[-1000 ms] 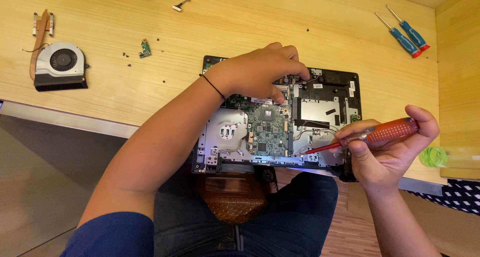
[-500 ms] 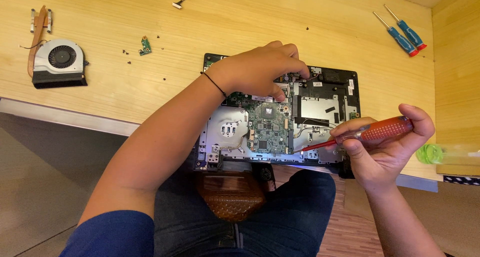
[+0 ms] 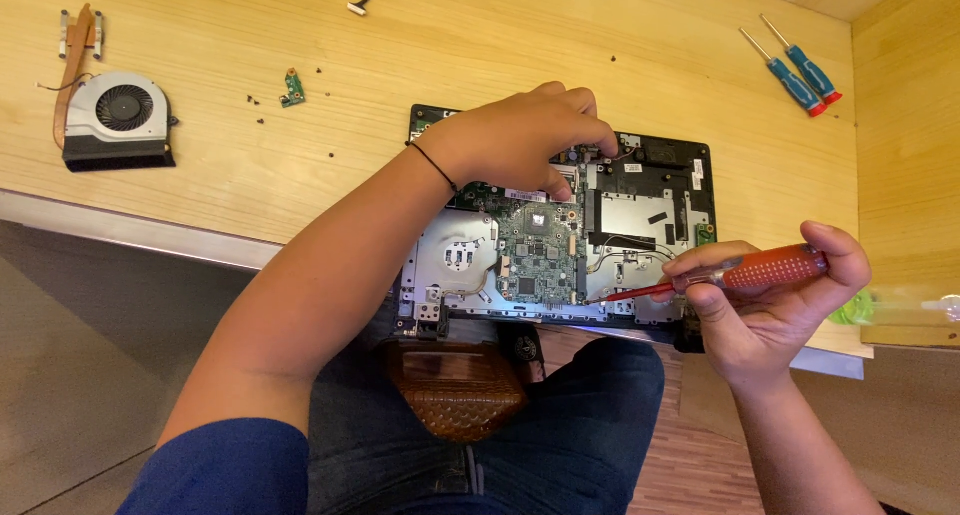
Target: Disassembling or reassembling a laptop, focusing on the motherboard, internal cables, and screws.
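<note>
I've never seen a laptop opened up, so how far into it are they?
Done: the cooling fan, a small green board and loose screws already lie on the wooden table. In hand: the left hand steadies the open laptop base while the right hand works a red screwdriver. Left: the green circuit board remains inside.

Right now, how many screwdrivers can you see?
3. One red-handled screwdriver is held in the right hand, its tip at the opened laptop. Two blue-handled screwdrivers lie side by side on the table, far right. The left hand may hide others.
</note>
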